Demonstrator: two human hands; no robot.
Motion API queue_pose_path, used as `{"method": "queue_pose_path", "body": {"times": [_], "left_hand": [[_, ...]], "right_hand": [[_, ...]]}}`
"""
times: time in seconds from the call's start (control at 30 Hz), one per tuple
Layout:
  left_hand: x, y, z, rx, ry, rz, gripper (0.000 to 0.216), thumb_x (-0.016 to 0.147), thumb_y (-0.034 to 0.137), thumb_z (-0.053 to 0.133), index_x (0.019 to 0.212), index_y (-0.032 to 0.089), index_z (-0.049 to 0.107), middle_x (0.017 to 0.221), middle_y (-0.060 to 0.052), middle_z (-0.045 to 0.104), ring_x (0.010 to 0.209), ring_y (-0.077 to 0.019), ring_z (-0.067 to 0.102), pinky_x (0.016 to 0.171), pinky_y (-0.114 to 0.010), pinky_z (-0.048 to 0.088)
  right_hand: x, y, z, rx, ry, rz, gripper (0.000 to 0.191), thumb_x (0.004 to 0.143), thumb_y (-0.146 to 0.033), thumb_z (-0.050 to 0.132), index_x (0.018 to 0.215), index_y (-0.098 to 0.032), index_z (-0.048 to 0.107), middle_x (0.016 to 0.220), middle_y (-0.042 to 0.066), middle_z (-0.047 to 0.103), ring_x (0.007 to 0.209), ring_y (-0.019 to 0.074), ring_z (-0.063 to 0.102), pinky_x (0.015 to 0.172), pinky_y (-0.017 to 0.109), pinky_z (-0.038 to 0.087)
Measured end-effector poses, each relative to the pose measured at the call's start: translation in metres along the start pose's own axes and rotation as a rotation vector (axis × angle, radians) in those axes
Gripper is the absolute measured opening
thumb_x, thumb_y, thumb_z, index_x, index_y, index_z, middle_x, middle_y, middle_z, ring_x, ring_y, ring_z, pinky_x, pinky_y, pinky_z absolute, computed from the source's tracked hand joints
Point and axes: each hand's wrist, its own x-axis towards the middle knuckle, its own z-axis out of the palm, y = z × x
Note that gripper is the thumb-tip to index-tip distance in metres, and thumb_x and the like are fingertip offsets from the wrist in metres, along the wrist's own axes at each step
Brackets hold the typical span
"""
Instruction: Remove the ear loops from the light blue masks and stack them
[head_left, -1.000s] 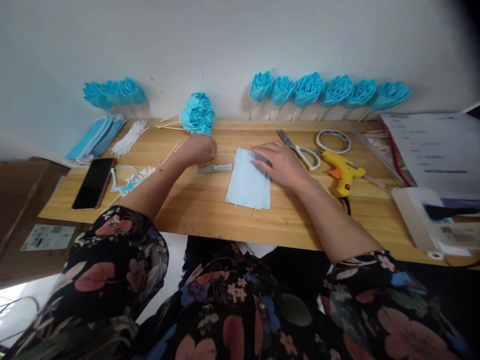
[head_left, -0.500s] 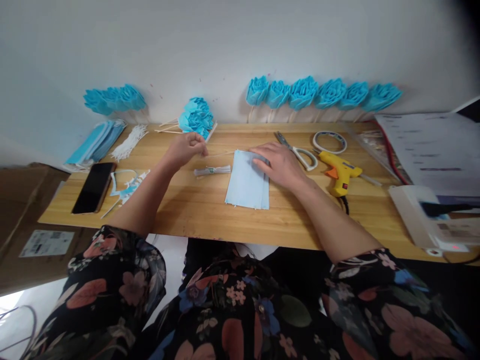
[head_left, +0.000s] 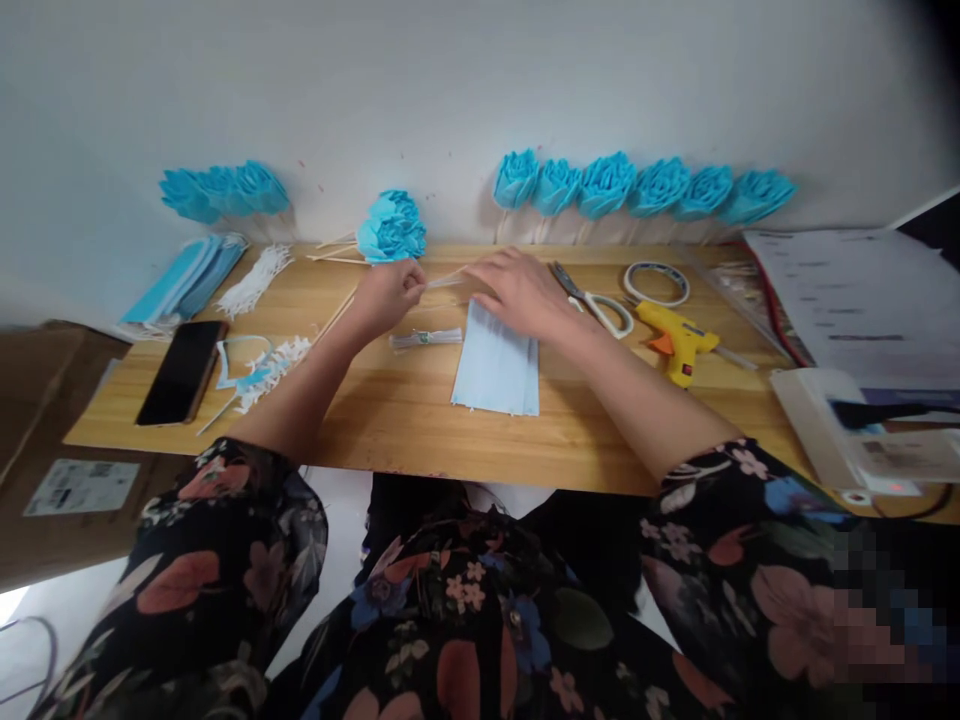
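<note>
A pale blue mask sheet [head_left: 495, 368] lies flat on the wooden table [head_left: 390, 420]. My left hand [head_left: 388, 295] is closed on a thin wooden stick [head_left: 446, 281] just above the sheet's far left corner. My right hand [head_left: 517, 290] rests at the sheet's far edge, its fingertips at the other end of the stick. A small clear bundle [head_left: 426, 339] lies left of the sheet, below my left hand. A blue mask flower [head_left: 392, 226] lies just behind my left hand.
Scissors [head_left: 592, 298], a tape roll [head_left: 659, 283] and a yellow glue gun [head_left: 679, 343] lie right of my hands. Blue flowers [head_left: 637, 186] line the wall. A phone [head_left: 178, 371], mask scraps [head_left: 259, 365], ear loops [head_left: 255, 279] and stacked masks [head_left: 184, 283] sit left. Papers [head_left: 855, 300] lie right.
My left hand has lifted a thin stick and brought it right over the sheet's far edge. My right hand has left the sheet's middle and moved up and left to meet the stick.
</note>
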Motion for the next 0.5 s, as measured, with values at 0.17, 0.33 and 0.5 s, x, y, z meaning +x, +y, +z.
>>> {"method": "queue_pose_path", "body": {"times": [0.17,0.33,0.5], "left_hand": [[0.009,-0.002,0.015,0.239,-0.066,0.025,0.019,0.086,0.022,0.055,0.090,0.018,0.074,0.086,-0.008,0.074,0.079,-0.0217,0.060,0.072,-0.031,0.041],[0.000,-0.007,0.019,0.173,-0.072,0.082,0.023,0.087,0.029,0.056,0.089,0.018,0.076,0.091,-0.008,0.076,0.084,-0.0225,0.063,0.078,-0.032,0.045],[-0.001,-0.015,0.005,0.137,-0.014,0.123,0.027,0.091,0.034,0.054,0.086,0.017,0.074,0.091,-0.007,0.074,0.088,-0.0214,0.062,0.083,-0.033,0.046]], "right_hand": [[0.036,-0.011,0.005,-0.085,-0.060,0.017,0.035,0.091,-0.018,0.069,0.126,-0.014,0.069,0.125,0.017,0.074,0.120,0.0349,0.064,0.096,0.045,0.049],[0.061,-0.009,0.020,-0.112,-0.235,-0.078,0.009,0.086,-0.019,0.073,0.094,-0.019,0.078,0.101,0.011,0.080,0.101,0.0297,0.072,0.079,0.036,0.050],[0.082,-0.013,0.033,0.133,-0.278,-0.028,0.025,0.083,-0.007,0.068,0.062,-0.020,0.064,0.075,0.010,0.075,0.090,0.0305,0.075,0.079,0.039,0.050]]}}
